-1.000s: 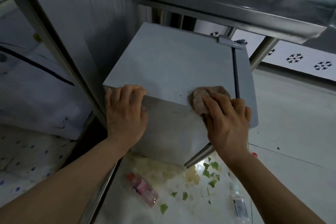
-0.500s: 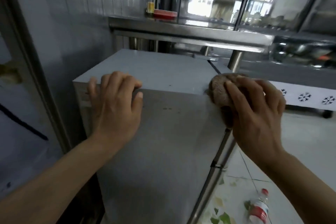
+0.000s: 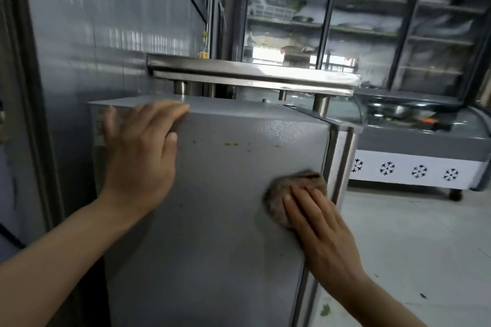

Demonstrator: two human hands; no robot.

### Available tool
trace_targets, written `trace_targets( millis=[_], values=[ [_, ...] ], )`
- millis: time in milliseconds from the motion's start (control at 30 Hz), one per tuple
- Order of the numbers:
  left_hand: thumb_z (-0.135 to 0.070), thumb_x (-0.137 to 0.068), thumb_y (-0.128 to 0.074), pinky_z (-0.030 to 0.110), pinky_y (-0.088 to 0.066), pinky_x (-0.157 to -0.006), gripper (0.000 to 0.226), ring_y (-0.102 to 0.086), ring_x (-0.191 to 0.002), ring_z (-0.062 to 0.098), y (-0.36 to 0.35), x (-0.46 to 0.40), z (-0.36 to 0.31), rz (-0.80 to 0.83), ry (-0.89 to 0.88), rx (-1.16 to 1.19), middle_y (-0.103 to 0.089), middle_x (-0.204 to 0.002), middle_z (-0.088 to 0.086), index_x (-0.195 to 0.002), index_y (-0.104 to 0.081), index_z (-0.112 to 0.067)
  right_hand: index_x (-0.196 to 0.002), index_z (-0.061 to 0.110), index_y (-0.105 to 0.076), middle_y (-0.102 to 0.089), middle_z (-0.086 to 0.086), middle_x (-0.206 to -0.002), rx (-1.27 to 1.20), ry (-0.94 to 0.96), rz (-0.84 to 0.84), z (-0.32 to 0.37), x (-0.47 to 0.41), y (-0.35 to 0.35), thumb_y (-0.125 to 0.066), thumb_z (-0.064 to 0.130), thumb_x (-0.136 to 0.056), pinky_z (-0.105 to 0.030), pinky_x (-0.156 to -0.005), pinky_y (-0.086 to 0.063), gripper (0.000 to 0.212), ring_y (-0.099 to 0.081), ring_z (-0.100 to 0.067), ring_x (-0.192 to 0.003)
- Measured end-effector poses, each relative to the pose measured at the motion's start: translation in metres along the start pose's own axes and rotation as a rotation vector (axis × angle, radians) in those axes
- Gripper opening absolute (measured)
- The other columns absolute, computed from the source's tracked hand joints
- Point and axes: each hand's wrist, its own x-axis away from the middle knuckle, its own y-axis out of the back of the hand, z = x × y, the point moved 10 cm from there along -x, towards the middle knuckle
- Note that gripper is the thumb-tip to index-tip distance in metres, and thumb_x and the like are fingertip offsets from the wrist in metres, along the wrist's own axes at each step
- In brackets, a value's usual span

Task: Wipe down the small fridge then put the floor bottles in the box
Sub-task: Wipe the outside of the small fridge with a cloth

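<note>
The small fridge stands against the metal wall panel, tucked partly under a steel worktop, and its grey side panel faces the camera. A few small yellowish specks dot that panel near the top edge, which is probably why this face is being wiped. The brown cloth lies flat against the panel near its right edge, lower than the specks and well apart from them. The right hand presses on the cloth with fingers spread flat, palm down on it rather than clenched around it, so the rag is pinned between hand and fridge. The left hand is open, its fingers hooked over the top front edge of the fridge, apparently to steady the cabinet against the push of wiping. Beyond, a display freezer stands on the pale floor. No bottles or box are in view.
</note>
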Motion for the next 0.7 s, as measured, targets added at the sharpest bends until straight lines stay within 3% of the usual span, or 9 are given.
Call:
trace_targets(
  millis=[100,267,400,467,567,700],
  values=[
    [-0.013,-0.079,-0.045,0.052,-0.027,-0.098,0.04,-0.047,-0.116,0.036,0.014,-0.004,0.026,-0.047,0.039,-0.059,-0.054,-0.127,0.012,-0.117,-0.059,-0.009,-0.138,0.004,-0.042,-0.034,-0.015,-0.148,-0.059,-0.121,-0.132,-0.02,-0.051,0.027,-0.043,0.006,-0.089,-0.047,-0.112,-0.027,0.049,-0.027,-0.034,-0.138],
    [-0.012,-0.081,-0.045,0.049,-0.032,-0.093,0.037,-0.048,-0.107,0.039,0.015,0.0,0.053,-0.094,0.092,-0.065,-0.056,-0.115,0.019,-0.114,-0.058,-0.005,-0.139,0.005,-0.043,-0.035,-0.016,-0.149,-0.127,-0.192,-0.251,-0.013,-0.096,0.028,-0.04,0.017,-0.098,-0.058,-0.112,-0.022,0.043,-0.023,-0.036,-0.141],
    [-0.01,-0.083,-0.045,0.046,-0.033,-0.091,0.033,-0.049,-0.104,0.039,0.014,0.001,0.054,-0.15,0.128,-0.016,-0.057,-0.111,0.019,-0.111,-0.06,-0.004,-0.142,0.014,-0.038,-0.029,-0.004,-0.153,-0.114,0.063,-0.053,0.046,-0.046,-0.019,-0.042,0.013,-0.093,-0.046,-0.116,-0.02,0.049,-0.02,-0.028,-0.144],
    [-0.011,-0.083,-0.044,0.047,-0.034,-0.092,0.035,-0.049,-0.106,0.039,0.015,0.002,0.054,-0.141,0.122,-0.014,-0.057,-0.113,0.018,-0.113,-0.06,-0.004,-0.141,0.016,-0.042,-0.034,-0.001,-0.151,-0.075,0.211,0.055,0.071,-0.021,-0.034,-0.029,0.013,-0.097,-0.04,-0.114,-0.025,0.046,-0.023,-0.023,-0.143],
    [-0.012,-0.084,-0.043,0.051,-0.036,-0.092,0.037,-0.05,-0.107,0.038,0.016,0.002,0.055,-0.109,0.096,-0.016,-0.059,-0.115,0.014,-0.116,-0.06,-0.007,-0.141,0.018,-0.043,-0.033,0.001,-0.15,-0.04,0.265,0.081,0.071,-0.035,-0.029,-0.016,0.015,-0.1,-0.035,-0.115,-0.02,0.049,-0.025,-0.019,-0.142],
    [-0.009,-0.085,-0.042,0.051,-0.037,-0.093,0.039,-0.049,-0.109,0.036,0.016,0.002,0.056,-0.062,0.051,0.005,-0.058,-0.117,0.013,-0.12,-0.059,-0.006,-0.142,0.014,-0.04,-0.031,-0.007,-0.151,-0.056,0.072,-0.116,0.055,-0.113,0.001,-0.046,0.018,-0.094,-0.042,-0.117,-0.018,0.049,-0.022,-0.026,-0.143]
  ],
)
